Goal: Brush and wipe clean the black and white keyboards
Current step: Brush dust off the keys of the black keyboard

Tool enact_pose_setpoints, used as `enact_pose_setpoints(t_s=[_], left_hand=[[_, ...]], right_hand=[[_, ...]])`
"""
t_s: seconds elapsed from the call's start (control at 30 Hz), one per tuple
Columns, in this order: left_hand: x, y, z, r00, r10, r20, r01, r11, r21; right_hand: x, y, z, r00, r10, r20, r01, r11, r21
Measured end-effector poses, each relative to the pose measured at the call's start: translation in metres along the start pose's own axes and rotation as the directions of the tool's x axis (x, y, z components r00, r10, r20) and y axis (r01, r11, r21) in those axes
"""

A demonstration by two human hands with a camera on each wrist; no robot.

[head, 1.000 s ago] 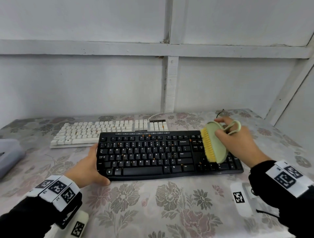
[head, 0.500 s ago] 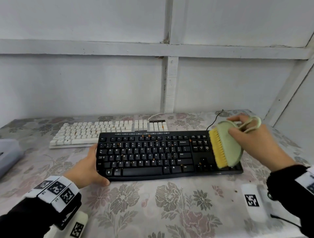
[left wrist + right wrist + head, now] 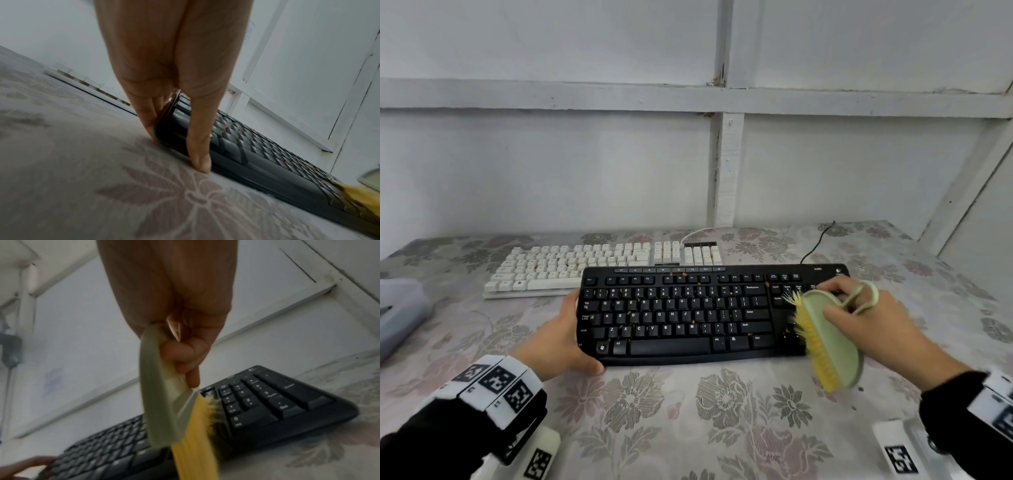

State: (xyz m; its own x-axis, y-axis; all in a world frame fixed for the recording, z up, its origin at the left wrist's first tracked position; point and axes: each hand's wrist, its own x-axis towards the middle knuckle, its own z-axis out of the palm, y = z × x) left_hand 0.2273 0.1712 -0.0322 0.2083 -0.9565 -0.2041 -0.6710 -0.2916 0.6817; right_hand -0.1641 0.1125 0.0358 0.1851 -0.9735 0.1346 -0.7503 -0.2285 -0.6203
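White-painted panelled walls close in the back and right of a desk (image 3: 722,428) covered with a grey cloth printed with pale flowers. On it lies the black keyboard (image 3: 681,315), long side toward the person, with small orange crumbs scattered among its keys. Just behind it, shifted to the left and partly hidden by its rear edge, sits the white keyboard (image 3: 585,263), which also carries a few orange specks; a white cable leaves its back and a black cable runs from the black keyboard's far right corner. The left hand (image 3: 561,339) grips the black keyboard's left end, thumb along the near front edge and fingers against the side, fingertips touching the cloth in the left wrist view (image 3: 152,129). The right hand (image 3: 866,322) is curled round a pale green brush (image 3: 832,339) with yellow bristles, one finger through the loop handle. The brush stands on edge, bristles turned left, over the gap between the arrow keys and the number pad, its lower end reaching past the keyboard's front edge over the cloth. At the left edge of the desk sits a grey box (image 3: 397,315), only partly in view. Both wrists wear black sleeves with white marker bands.
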Motion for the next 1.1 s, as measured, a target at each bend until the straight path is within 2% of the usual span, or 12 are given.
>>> enact_pose_setpoints(t_s=[0.13,0.3,0.37,0.53,0.77,0.87,0.93,1.1], left_hand=[[0.000,0.001,0.000,1.000,-0.007,0.003,0.007,1.000,-0.012],[-0.001,0.003,0.000,1.000,-0.007,0.002,0.007,1.000,-0.004],[-0.002,0.003,0.000,1.000,-0.009,0.002,0.009,1.000,-0.002],[-0.002,0.004,0.000,1.000,-0.004,0.004,0.004,1.000,0.006],[-0.002,0.004,-0.001,1.000,-0.008,0.004,0.008,1.000,-0.004],[-0.003,0.006,0.000,1.000,0.002,-0.003,-0.002,1.000,-0.004],[-0.004,0.007,0.000,1.000,0.001,-0.001,-0.001,1.000,-0.001],[-0.004,0.006,-0.001,1.000,-0.006,0.010,0.006,1.000,-0.009]], right_hand=[[-0.014,-0.008,-0.019,1.000,0.027,0.004,-0.027,0.999,0.042],[0.017,-0.016,-0.028,0.979,-0.001,-0.203,0.028,0.991,0.130],[0.036,-0.018,-0.022,0.969,-0.023,-0.247,0.061,0.988,0.145],[0.050,-0.020,-0.001,0.985,-0.019,-0.172,0.052,0.980,0.190],[0.001,0.002,0.015,0.999,-0.003,-0.055,0.005,0.999,0.039],[-0.013,0.001,0.006,1.000,0.018,-0.003,-0.018,0.997,0.071],[-0.009,-0.005,-0.006,1.000,-0.007,-0.019,0.009,0.996,0.094],[0.027,-0.018,-0.017,0.978,-0.046,-0.205,0.087,0.977,0.196]])
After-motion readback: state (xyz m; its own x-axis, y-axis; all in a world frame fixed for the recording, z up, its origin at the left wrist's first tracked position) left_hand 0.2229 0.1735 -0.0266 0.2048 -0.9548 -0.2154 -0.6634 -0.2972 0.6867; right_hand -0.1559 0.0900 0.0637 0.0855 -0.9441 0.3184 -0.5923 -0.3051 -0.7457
